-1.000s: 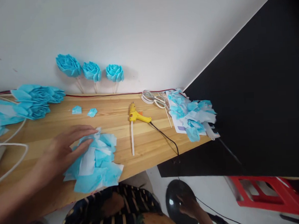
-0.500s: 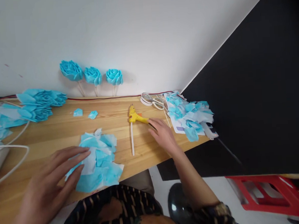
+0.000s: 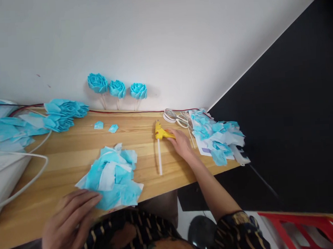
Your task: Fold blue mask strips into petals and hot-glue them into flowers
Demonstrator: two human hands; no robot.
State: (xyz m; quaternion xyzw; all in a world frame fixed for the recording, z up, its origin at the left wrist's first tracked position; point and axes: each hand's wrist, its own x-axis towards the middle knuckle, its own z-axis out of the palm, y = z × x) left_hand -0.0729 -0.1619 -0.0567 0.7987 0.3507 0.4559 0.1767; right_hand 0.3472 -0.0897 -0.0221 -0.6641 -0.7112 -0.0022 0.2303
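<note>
My right hand [image 3: 181, 143] is wrapped around the handle of a yellow hot glue gun [image 3: 159, 131]. A white glue stick [image 3: 160, 158] sticks out of its back toward me. At the near left, my left hand [image 3: 74, 214] has its fingers stretched out, and it holds nothing. Its fingertips reach the lower left edge of a loose pile of blue and white crepe paper pieces [image 3: 113, 180]; whether they touch the paper I cannot tell. Two small blue paper pieces [image 3: 99, 125] lie beyond this pile.
Three blue paper roses [image 3: 117, 89] on sticks stand against the wall. More paper roses [image 3: 64, 112] lie at the left, near a white cable [image 3: 41, 154]. At the back right are scissors [image 3: 182, 120], a tape roll [image 3: 168, 117] and another paper heap [image 3: 215, 136]. A red stool [image 3: 305, 225] stands below.
My right hand has closed around the glue gun's handle. My left hand has drawn back from above the paper pile to its near left edge. The view has shifted left.
</note>
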